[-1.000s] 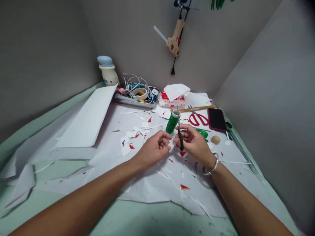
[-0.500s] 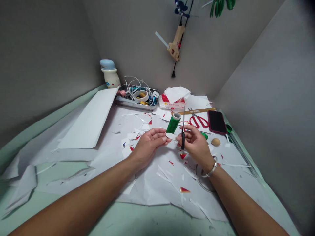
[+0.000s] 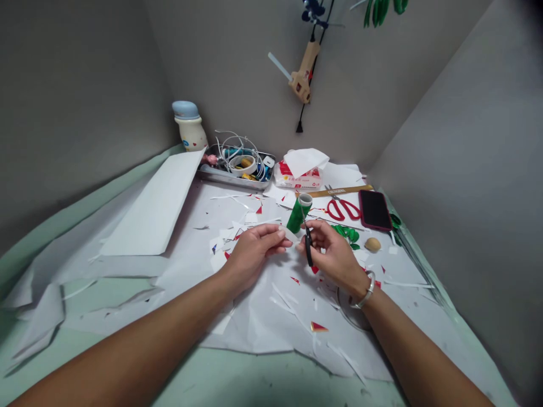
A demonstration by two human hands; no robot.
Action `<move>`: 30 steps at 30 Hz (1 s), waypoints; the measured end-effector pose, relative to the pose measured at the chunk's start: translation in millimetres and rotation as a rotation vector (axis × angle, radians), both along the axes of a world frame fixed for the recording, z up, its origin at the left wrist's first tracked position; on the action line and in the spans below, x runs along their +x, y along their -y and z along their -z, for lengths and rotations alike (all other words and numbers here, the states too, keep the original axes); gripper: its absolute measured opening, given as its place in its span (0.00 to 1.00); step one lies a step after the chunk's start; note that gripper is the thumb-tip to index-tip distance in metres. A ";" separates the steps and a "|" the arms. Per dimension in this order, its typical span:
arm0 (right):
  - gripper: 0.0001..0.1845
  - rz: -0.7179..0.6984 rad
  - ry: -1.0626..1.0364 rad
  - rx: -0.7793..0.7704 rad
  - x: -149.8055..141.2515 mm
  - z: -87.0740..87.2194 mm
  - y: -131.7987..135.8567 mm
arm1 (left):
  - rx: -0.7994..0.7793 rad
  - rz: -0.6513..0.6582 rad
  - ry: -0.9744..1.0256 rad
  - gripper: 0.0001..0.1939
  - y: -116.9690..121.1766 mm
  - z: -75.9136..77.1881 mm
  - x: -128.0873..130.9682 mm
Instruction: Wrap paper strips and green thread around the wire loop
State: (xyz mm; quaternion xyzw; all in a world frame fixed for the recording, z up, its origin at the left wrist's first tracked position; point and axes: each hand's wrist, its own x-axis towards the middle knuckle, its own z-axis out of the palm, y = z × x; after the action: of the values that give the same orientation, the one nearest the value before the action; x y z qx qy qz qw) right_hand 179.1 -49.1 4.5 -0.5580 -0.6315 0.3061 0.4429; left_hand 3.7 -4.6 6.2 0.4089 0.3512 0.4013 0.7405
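Between thumb and fingers, my left hand [image 3: 262,244] pinches a small white paper piece [image 3: 290,234] with a curved edge. My right hand [image 3: 333,247] grips a small pair of black-handled scissors [image 3: 308,246], its thin blades pointing up and away from me. The right fingertips are close to the paper's right end; whether they touch it I cannot tell. Just behind both hands stands a green thread spool [image 3: 298,213], slightly tilted. Several green leaf-like pieces [image 3: 347,233] lie beyond my right hand, near a small tan rounded object [image 3: 372,245].
Red-handled scissors [image 3: 343,209], a phone [image 3: 375,210] and a wooden ruler [image 3: 335,192] lie at the back right. Behind stand a tissue pack [image 3: 298,175], a metal tray [image 3: 235,182] and a bottle [image 3: 192,127]. A glue gun [image 3: 304,73] hangs above. Paper scraps litter the sheet.
The scissors have tilted, their handles swinging left and down. The white paper has turned and shifted slightly left in my left hand. More of the green pieces show beyond my right hand.
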 end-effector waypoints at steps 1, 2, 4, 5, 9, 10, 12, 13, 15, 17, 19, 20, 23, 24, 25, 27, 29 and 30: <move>0.20 -0.007 0.068 0.010 2.3 -2.2 0.2 | 0.004 -0.025 -0.003 0.06 -1.3 -0.3 -0.4; 0.20 -0.013 0.136 0.018 4.6 -4.5 0.5 | 0.007 -0.046 -0.006 0.06 -2.7 -0.4 -0.9; 0.19 -0.026 0.262 0.024 8.8 -9.0 1.1 | 0.015 -0.073 -0.013 0.06 -5.3 -0.3 -1.6; 0.19 -0.032 0.321 0.027 10.4 -10.8 1.5 | 0.018 -0.079 -0.014 0.06 -6.3 -0.2 -1.8; 0.19 -0.054 0.515 0.047 13.2 -15.4 3.7 | 0.015 -0.105 0.008 0.06 -7.6 0.6 -1.8; 0.19 -0.061 0.545 0.054 13.2 -16.1 4.4 | 0.015 -0.106 0.013 0.05 -7.6 0.9 -1.6; 0.20 -0.074 0.589 0.067 12.6 -17.6 5.9 | 0.016 -0.098 0.019 0.05 -7.5 1.9 -1.3; 0.21 -0.078 0.606 0.075 12.3 -18.4 6.5 | 0.017 -0.094 0.021 0.05 -7.6 2.5 -1.2; 0.21 -0.084 0.635 0.092 11.8 -19.9 7.7 | 0.018 -0.094 0.029 0.04 -8.0 3.9 -1.0; 0.21 -0.091 0.660 0.110 11.8 -21.0 8.6 | 0.017 -0.099 0.044 0.04 -8.7 5.0 -1.0; 0.21 -0.098 0.681 0.122 12.4 -21.6 9.1 | 0.013 -0.105 0.050 0.04 -9.1 5.4 -1.0; 0.21 -0.100 0.690 0.126 12.8 -21.7 9.3 | 0.011 -0.108 0.051 0.04 -9.2 5.3 -1.0; 0.21 -0.097 0.710 0.136 13.7 -21.9 9.8 | 0.010 -0.110 0.046 0.03 -9.0 4.9 -1.0; 0.21 -0.096 0.715 0.138 13.8 -22.1 9.8 | 0.010 -0.108 0.044 0.03 -8.9 4.9 -0.9; 0.21 -0.095 0.719 0.139 13.8 -22.3 9.9 | 0.010 -0.106 0.042 0.03 -8.7 5.0 -0.8; 0.21 -0.098 0.727 0.137 13.4 -22.8 10.0 | 0.009 -0.097 0.037 0.03 -8.6 5.6 -0.6; 0.21 -0.102 0.737 0.133 13.0 -23.5 10.0 | 0.013 -0.086 0.034 0.04 -8.4 6.4 -0.3; 0.21 -0.103 0.743 0.134 12.8 -23.7 10.0 | 0.018 -0.082 0.030 0.04 -8.4 6.8 -0.2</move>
State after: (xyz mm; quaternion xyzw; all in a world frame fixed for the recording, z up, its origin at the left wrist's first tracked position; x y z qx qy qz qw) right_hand 191.9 -59.1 28.2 -0.5682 -0.7949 0.0630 0.2034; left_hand 3.5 3.8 -0.6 0.3946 0.3528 0.4404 0.7252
